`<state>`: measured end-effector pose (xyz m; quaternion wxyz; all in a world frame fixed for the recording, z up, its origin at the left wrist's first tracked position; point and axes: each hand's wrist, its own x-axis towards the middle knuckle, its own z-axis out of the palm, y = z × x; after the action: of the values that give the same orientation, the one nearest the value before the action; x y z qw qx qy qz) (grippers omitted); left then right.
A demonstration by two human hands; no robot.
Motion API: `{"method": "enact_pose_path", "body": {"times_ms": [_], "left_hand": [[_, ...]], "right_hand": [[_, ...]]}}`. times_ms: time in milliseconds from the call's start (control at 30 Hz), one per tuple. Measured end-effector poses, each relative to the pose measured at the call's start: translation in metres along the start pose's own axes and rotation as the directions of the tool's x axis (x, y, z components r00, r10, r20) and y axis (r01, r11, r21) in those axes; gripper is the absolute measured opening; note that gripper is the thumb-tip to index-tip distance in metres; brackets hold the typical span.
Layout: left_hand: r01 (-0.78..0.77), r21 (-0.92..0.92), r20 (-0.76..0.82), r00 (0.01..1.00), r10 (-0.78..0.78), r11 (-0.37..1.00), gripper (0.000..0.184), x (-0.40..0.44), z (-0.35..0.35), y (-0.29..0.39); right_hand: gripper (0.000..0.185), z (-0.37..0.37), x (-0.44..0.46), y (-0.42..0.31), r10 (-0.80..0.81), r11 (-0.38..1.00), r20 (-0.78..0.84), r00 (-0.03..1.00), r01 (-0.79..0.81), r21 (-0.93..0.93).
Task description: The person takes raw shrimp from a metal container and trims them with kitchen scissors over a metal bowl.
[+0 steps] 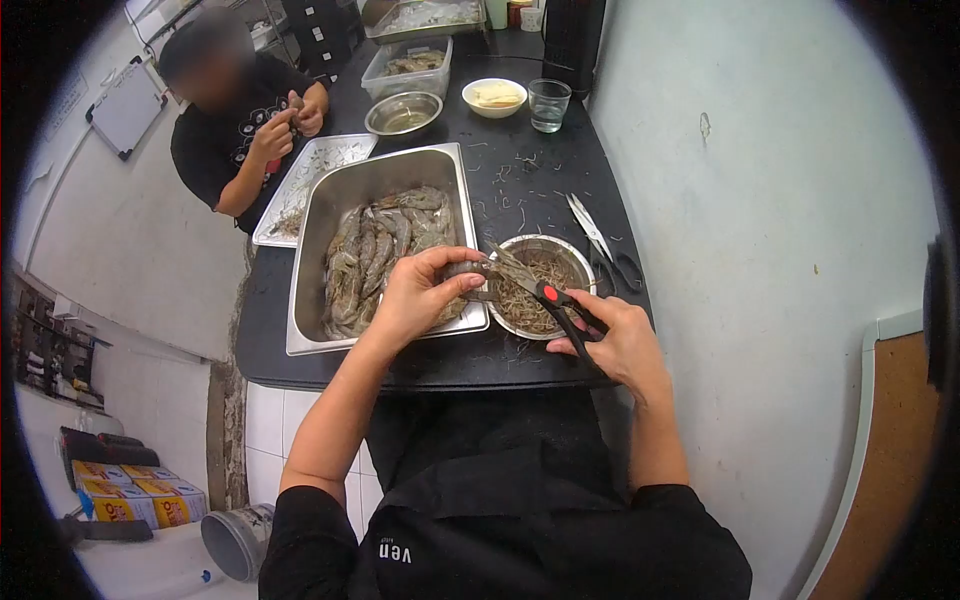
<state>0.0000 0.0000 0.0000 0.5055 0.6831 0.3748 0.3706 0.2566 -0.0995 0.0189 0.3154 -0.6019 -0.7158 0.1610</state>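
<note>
My left hand (420,293) is closed on a grey raw shrimp (465,268), its head end pointing right. In my right hand (617,335) is a pair of black-handled scissors (549,293) with a red pivot, the blades reaching to the shrimp's head end. Below them stands a round metal bowl (588,270) holding thin brown trimmings (545,310). Left of the bowl, a deep steel pan (305,290) contains many whole shrimp (385,245), partly hidden by my left hand. The exact spot where the blades meet the shrimp is hard to make out.
A second pair of scissors (592,228) lies right of the bowl. Behind are a steel bowl (404,113), a white bowl (494,97), a glass of water (548,106) and a plastic tub (410,66). A co-worker (240,120) sits at the left beside a white tray (330,160).
</note>
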Motion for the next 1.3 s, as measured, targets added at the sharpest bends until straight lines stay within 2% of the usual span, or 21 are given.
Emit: {"method": "enact_pose_path", "body": {"times_ms": [67,300,400,467,500,567,600,667,700,767,833,867,900,933,967,1033,1067,1133,1200,1233,1300], "left_hand": [[-0.003,-0.074,-0.008,1.000,0.003,0.997,0.027,0.000,0.001,0.000],[-0.002,-0.019,0.054,0.999,0.003,1.000,0.026,0.008,0.002,-0.001],[0.023,0.027,0.081,0.996,-0.025,0.999,0.027,0.013,0.006,0.009],[-0.060,0.270,0.153,0.988,0.019,0.961,0.026,0.017,0.009,0.019],[-0.059,0.271,0.158,0.987,0.016,0.961,0.026,0.017,0.011,0.028],[0.048,0.288,0.141,0.986,-0.092,0.957,0.025,0.020,0.014,0.044],[0.010,0.218,0.130,0.991,-0.039,0.976,0.025,0.022,0.014,0.038],[0.053,0.221,0.120,0.989,-0.081,0.974,0.026,0.021,0.014,0.054],[0.095,0.224,0.108,0.987,-0.121,0.970,0.026,0.021,0.014,0.059],[0.120,0.211,0.148,0.977,-0.153,0.970,0.027,0.024,0.015,0.056],[0.017,0.124,0.204,0.978,-0.043,0.992,0.026,0.024,0.019,0.057],[0.018,0.125,0.199,0.979,-0.043,0.992,0.026,0.023,0.020,0.059],[0.058,0.075,0.213,0.974,-0.073,0.995,0.027,0.023,0.022,0.061],[0.098,0.027,0.230,0.968,-0.101,0.995,0.028,0.023,0.023,0.064],[0.136,-0.020,0.248,0.961,-0.127,0.991,0.029,0.023,0.024,0.067],[0.148,-0.004,0.206,0.968,-0.144,0.989,0.031,0.022,0.020,0.068],[0.188,-0.041,0.221,0.959,-0.175,0.981,0.030,0.022,0.018,0.065],[0.227,-0.080,0.235,0.951,-0.203,0.971,0.030,0.019,0.014,0.065],[0.299,-0.372,0.238,0.946,-0.221,0.879,0.035,0.017,0.012,0.067],[0.299,-0.373,0.239,0.946,-0.221,0.878,0.035,0.016,0.009,0.064],[0.296,-0.541,0.316,0.939,-0.135,0.787,0.042,0.015,0.004,0.054]], "right_hand": [[0.068,0.001,-0.001,0.001,0.047,0.999,0.011,0.999,-0.047,0.016],[0.059,0.004,-0.006,0.008,0.035,0.994,-0.012,0.999,-0.034,0.104],[0.054,0.001,-0.009,0.012,0.097,0.982,0.037,0.995,-0.102,0.159],[0.051,-0.004,-0.011,0.012,0.144,0.957,0.051,0.988,-0.152,0.246],[0.051,-0.009,-0.013,0.011,0.149,0.956,0.050,0.988,-0.157,0.248],[0.054,-0.020,-0.012,0.013,0.237,0.925,0.119,0.964,-0.261,0.274],[0.054,-0.018,-0.011,0.020,0.241,0.924,0.118,0.963,-0.265,0.275],[0.058,-0.011,-0.009,0.039,0.157,0.921,-0.071,0.985,-0.120,0.370],[0.058,-0.014,-0.006,0.035,0.166,0.920,-0.066,0.984,-0.130,0.371],[0.063,-0.022,0.010,0.015,0.161,0.852,-0.075,0.984,-0.100,0.515],[0.065,-0.013,0.025,0.008,0.111,0.819,-0.099,0.989,-0.035,0.573],[0.064,-0.004,0.033,0.010,0.070,0.781,-0.089,0.994,0.001,0.625],[0.063,0.001,0.038,0.008,0.025,0.739,-0.084,0.996,0.038,0.673],[0.058,0.003,0.042,0.002,0.031,0.665,-0.015,0.999,-0.009,0.747],[0.058,0.007,0.044,0.003,0.020,0.665,-0.017,1.000,-0.001,0.747],[0.052,0.017,0.048,0.006,0.100,0.611,0.028,0.995,-0.083,0.787],[0.050,0.020,0.049,0.006,0.080,0.551,0.023,0.997,-0.063,0.832],[0.048,0.023,0.047,0.006,0.107,0.532,0.036,0.994,-0.088,0.842],[0.047,0.023,0.045,0.006,0.140,0.511,0.047,0.989,-0.113,0.852],[0.045,0.022,0.044,0.006,0.157,0.515,0.050,0.986,-0.125,0.848],[0.043,0.019,0.042,0.003,0.177,0.520,0.052,0.983,-0.138,0.843]]}}
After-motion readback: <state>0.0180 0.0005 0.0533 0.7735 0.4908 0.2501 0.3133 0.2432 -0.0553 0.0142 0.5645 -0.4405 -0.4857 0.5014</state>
